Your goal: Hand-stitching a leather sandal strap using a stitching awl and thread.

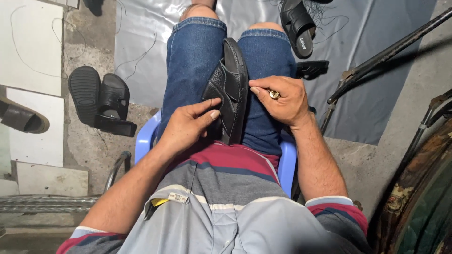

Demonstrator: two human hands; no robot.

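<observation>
Together, the left hand and right hand pinched a black sandal upright between them, over the lap.

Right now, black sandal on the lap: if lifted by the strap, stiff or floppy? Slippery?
The black sandal probably lifts as one piece: its thick sole looks stiff. The strap looks like soft grained leather, so likely bends under the left hand and right hand. Probably not slippery.

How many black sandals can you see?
6: one sandal on the lap, held by the left hand and right hand; three on the floor at left; two by the right knee. Others may be hidden.
</observation>
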